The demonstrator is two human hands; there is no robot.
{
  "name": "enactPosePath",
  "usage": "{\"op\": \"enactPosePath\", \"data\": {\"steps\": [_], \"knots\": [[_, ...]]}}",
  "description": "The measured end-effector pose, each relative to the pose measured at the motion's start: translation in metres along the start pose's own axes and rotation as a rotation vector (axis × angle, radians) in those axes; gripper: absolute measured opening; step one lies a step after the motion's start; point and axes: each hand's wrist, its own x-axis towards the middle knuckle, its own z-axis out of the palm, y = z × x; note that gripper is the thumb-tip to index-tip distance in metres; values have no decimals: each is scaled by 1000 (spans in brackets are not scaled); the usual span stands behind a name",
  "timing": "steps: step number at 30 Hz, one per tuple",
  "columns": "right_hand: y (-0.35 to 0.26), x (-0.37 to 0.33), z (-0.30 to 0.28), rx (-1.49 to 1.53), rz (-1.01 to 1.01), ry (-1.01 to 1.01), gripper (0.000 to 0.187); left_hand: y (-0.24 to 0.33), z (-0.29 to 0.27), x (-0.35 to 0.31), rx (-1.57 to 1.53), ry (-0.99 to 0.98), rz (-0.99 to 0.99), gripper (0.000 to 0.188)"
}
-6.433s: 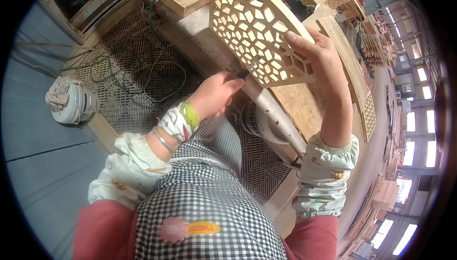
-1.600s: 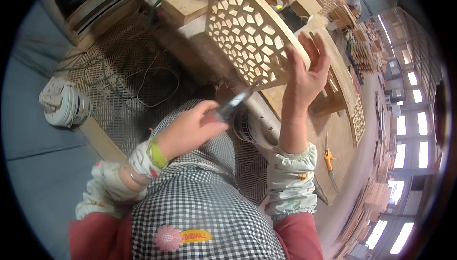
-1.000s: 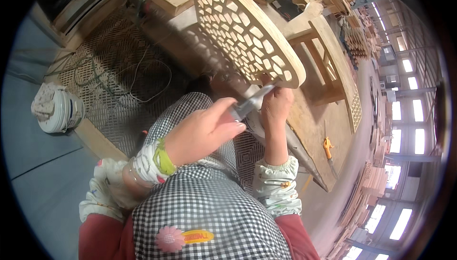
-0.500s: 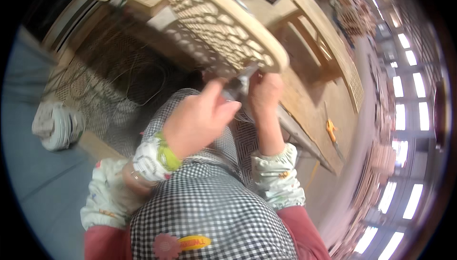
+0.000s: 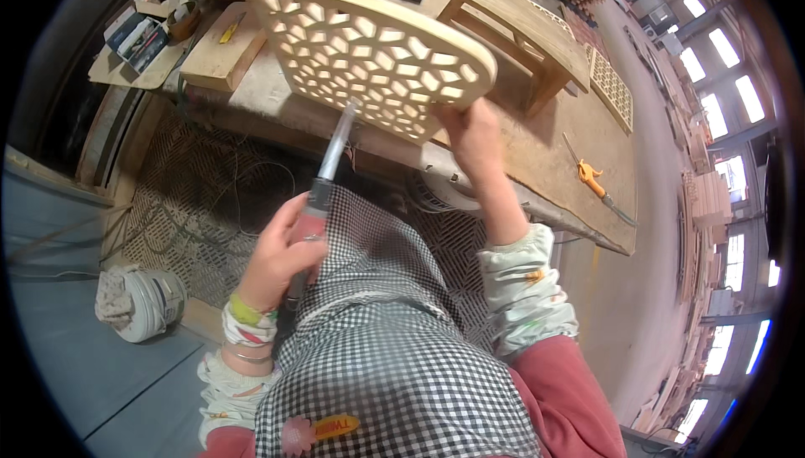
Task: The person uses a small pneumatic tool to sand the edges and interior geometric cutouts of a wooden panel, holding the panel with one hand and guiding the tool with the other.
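A pale wooden panel (image 5: pixel 375 51) with a lattice of irregular cut-out holes stands tilted on its edge at the workbench's near side. My right hand (image 5: pixel 475 143) is closed on the panel's right end, thumb and fingers pinching its edge. In my left hand (image 5: pixel 281 248) is a slim handheld tool (image 5: pixel 323 181) with a red grip, a black collar and a silver shaft. The shaft points up and away, its tip overlapping the panel's lower holes; whether it touches the wood I cannot tell. Fingers of my left hand wrap round the red grip.
The workbench (image 5: pixel 537 156) carries an orange air blow gun (image 5: pixel 591 177) at right, a wooden bench-like frame (image 5: pixel 511 22), a smaller lattice panel (image 5: pixel 610 89) and a wooden block (image 5: pixel 222 47). A white bucket (image 5: pixel 155 307) stands on the floor at left. Hoses lie under the bench.
My left hand has drawn back toward me and left from the panel's right end, bringing the tool along. The panel appears turned more level, and my right hand still grips its right end.
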Motion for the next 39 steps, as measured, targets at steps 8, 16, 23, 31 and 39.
{"op": "enactPosePath", "data": {"steps": [8,16,23,31,39], "knots": [[13,5,-51,255,69,-12,59,-97,-79,-30,125,285,-244,46],[-71,64,-94,-287,-378,-64,51,-71,-65,-32,206,251,-132,62],[-95,126,-93,-223,98,-857,59,-46,-17,11,427,76,-82,69],[-82,126,-89,-113,189,-782,55,-29,8,55,509,69,-13,66],[-71,121,-82,74,168,-730,54,-29,22,69,861,197,187,69]]}}
